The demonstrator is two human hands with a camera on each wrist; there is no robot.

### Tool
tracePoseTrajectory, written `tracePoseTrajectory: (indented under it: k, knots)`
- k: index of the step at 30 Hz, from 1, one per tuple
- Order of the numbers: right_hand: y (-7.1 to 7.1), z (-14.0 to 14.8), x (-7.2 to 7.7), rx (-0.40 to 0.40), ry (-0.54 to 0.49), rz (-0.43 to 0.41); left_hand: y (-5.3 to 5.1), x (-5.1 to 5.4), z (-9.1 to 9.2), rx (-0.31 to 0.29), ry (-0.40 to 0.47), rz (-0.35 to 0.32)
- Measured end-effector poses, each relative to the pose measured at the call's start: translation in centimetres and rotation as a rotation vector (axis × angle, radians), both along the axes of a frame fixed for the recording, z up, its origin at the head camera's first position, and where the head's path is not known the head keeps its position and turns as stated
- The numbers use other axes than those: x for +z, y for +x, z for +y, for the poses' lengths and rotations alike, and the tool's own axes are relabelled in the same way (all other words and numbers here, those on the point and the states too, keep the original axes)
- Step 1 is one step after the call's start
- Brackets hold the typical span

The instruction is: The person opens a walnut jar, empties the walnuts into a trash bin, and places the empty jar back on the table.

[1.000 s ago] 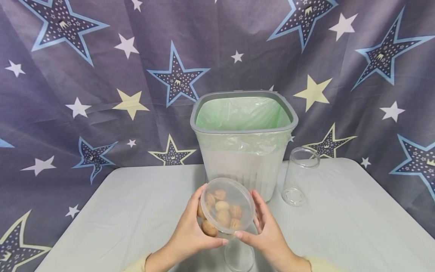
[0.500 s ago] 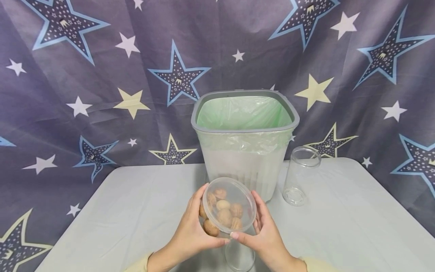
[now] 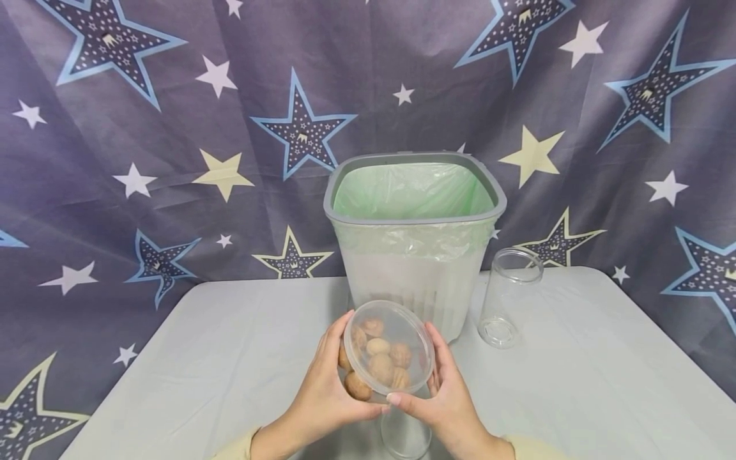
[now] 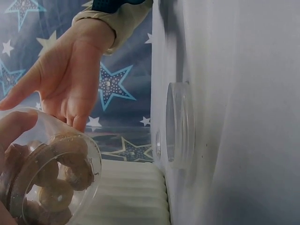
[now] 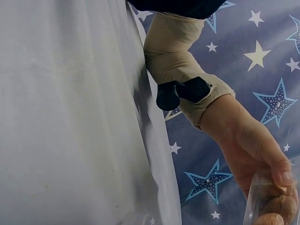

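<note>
Left hand point(image 3: 324, 393): curled partway round the jar's left side, thumb along the near edge; it grips the jar.
Right hand point(image 3: 454, 402): spread about the jar's width, fingers against its right side, thumb at the lower edge; it helps hold the same jar.
Clear jar point(image 4: 97, 164): between both palms, raised off the table, tilted so its translucent lid point(image 3: 399, 327) faces the wearer; the lid appears on, but how tightly cannot be told.
Nuts point(image 3: 381, 368): several inside the jar, brown and walnut-like, one paler; not all can be counted.
Handling: best, I judge, to keep both hands on the smooth plastic and turn it slowly, as loose nuts may roll and shift the weight.
Round clear piece point(image 3: 405, 434): on the table point(image 3: 604, 383) just below the hands; lid or shallow dish, unclear.
Bin point(image 3: 408, 281): just beyond the hands, lined with a green bag point(image 3: 414, 191); its bottom is hidden.
Tall clear container point(image 3: 497, 300): beyond the right hand, upright beside the bin, nothing visible inside.
</note>
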State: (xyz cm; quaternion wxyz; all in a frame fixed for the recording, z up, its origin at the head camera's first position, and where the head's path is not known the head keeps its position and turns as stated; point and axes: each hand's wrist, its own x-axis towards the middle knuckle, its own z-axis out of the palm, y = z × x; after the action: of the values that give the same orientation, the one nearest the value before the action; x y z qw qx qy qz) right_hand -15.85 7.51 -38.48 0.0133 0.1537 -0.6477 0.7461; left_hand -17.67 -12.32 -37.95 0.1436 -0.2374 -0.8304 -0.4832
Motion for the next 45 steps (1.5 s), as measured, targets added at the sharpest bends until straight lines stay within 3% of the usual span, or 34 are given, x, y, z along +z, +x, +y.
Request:
tracePoseTrajectory:
  k: [15, 21, 28, 35, 42, 45]
  knots:
    - [-0.1, 0.5, -0.4, 0.010, 0.032, 0.026, 0.0, -0.1, -0.2, -0.035, -0.015, -0.007]
    - [-0.6, 1.1, -0.9, 0.063, 0.057, 0.104, 0.0, 0.0, -0.3, -0.057, -0.023, -0.031]
    - [-1.0, 1.9, -1.5, 0.141, 0.068, 0.108, 0.1, 0.0, -0.5, -0.088, -0.018, -0.078]
    - [-1.7, 2.8, -2.1, 0.229, 0.041, 0.295, 0.0, -0.2, -0.6, -0.122, -0.042, -0.065]
    - [-2.2, 3.6, -2.6, 0.305, 0.035, 0.361, -0.2, -0.3, -0.7, -0.188, -0.059, -0.018]
    - [-2.4, 3.8, -2.7, 0.342, 0.018, 0.386, -0.3, -0.3, -0.8, -0.235, -0.038, -0.045]
